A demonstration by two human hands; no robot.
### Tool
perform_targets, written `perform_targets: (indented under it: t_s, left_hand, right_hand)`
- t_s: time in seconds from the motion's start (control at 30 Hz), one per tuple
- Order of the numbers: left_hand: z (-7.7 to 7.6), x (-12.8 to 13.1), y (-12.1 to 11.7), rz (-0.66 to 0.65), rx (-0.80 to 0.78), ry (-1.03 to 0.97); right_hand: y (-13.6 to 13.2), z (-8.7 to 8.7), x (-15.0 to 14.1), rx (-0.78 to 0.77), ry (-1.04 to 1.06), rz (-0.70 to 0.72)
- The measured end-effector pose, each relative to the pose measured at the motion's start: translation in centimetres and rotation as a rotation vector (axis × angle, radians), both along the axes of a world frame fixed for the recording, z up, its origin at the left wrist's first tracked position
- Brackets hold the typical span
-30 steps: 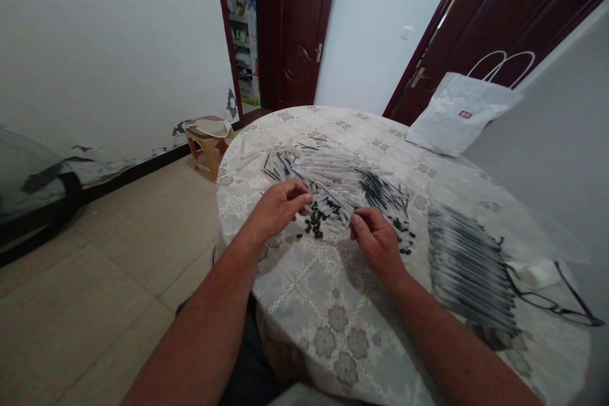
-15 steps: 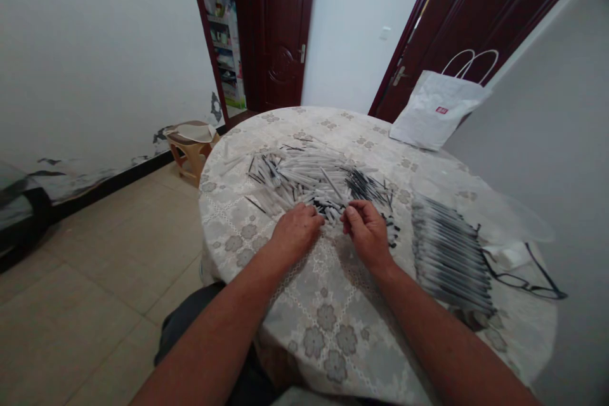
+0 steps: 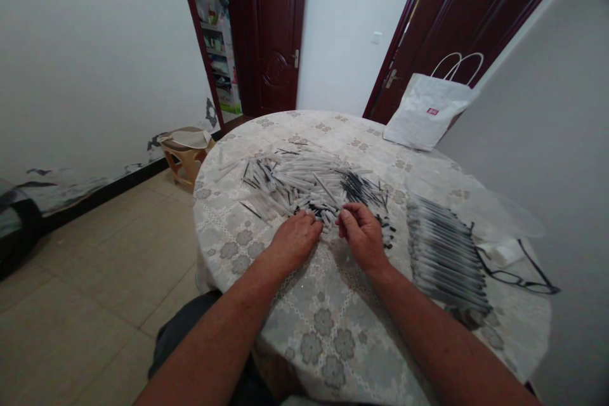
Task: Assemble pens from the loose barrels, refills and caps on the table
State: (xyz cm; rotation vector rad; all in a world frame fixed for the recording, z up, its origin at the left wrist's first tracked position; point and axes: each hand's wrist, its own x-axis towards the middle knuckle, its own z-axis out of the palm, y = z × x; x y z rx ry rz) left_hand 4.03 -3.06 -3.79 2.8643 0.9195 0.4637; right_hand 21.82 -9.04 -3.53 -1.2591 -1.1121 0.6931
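Observation:
My left hand (image 3: pixel 297 236) rests at the near edge of a heap of small black and white pieces (image 3: pixel 328 210) like pen caps. Its fingers are curled together, and whatever they pinch is hidden. Beside it my right hand (image 3: pixel 360 231) is closed, thumb against fingers. A slim whitish tube (image 3: pixel 324 189), like a pen barrel, slants up and left from its fingertips. Behind both hands spreads a pile of similar whitish tubes (image 3: pixel 304 171). Thin black rods (image 3: pixel 356 187), like pen refills, lie bunched to the right of that pile.
Right of my arm, a row of grey-and-black pens (image 3: pixel 445 254) lies side by side, with eyeglasses (image 3: pixel 511 279) next to it. A white paper bag (image 3: pixel 423 111) stands at the back right of the round table's patterned cloth (image 3: pixel 328 330). A stool (image 3: pixel 183 155) is beyond the left edge.
The view has shifted slightly, so everything sits a little further left. Both hands keep nearly the same place and pose over the pieces.

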Motion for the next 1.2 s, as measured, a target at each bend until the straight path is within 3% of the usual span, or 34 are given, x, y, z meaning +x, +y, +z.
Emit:
perform_targets:
  t_s: [0.07, 0.13, 0.3, 0.4, 0.47, 0.6, 0.77, 1.2]
  left_hand:
    - [0.2, -0.3, 0.2, 0.029, -0.087, -0.114]
    - [0.9, -0.8, 0.7, 0.095, -0.233, -0.356]
    - [2.8, -2.2, 2.1, 0.264, -0.775, -1.056]
    - [3.2, -2.4, 2.4, 0.273, -1.09, -1.357]
    - [3.2, -2.4, 2.5, 0.26, -1.204, -1.492]
    - [3.1, -2.4, 2.7, 0.265, -1.242, -1.658]
    - [3.1, -2.6, 2.8, 0.269, -1.223, -1.722]
    - [3.5, -2.9, 2.7, 0.252, -1.078, -1.623]
  right_hand:
    - [0.0, 0.0, 0.0, 0.011, 0.006, -0.001]
    - [-0.1, 0.0, -0.1, 0.016, 0.008, 0.0]
    - [-0.6, 0.3, -0.6, 0.011, -0.086, 0.039]
    - [-1.0, 0.3, -1.0, -0.02, -0.183, 0.082]
    - [-1.2, 0.3, -1.2, -0.037, -0.239, 0.093]
    - [-1.3, 0.2, -1.4, -0.039, -0.31, 0.094]
    - [-1.4, 0.3, -1.3, -0.025, -0.355, 0.074]
    - [-1.2, 0.3, -0.9, -0.043, -0.373, 0.021]
